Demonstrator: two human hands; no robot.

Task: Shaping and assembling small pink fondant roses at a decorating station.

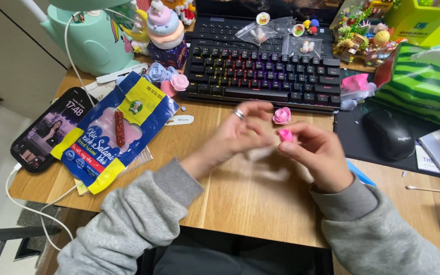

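Grey sleeves (143, 214) come in from six o'clock over the wooden desk (240, 198). Between thumb and fingertips, the right hand (319, 155) pinches a small bright pink piece (285, 135). The left hand (238, 133), a ring on one finger, has its fingers spread loose at nine o'clock of that piece, holding nothing I can make out; something pale between the hands is too blurred to tell.

At twelve o'clock of the pinched piece, just beside it, a pink rose-shaped piece (281, 115) lies on the desk before the black keyboard (266, 71). Clear plastic bags (260, 31) on the keyboard hold small coloured bits. At nine o'clock lies a blue and yellow snack packet (115, 130) with a dark red sausage showing in its window, beside a phone (44, 130). At three o'clock a black mouse (389, 133) sits near a watermelon-striped pouch (423, 89).
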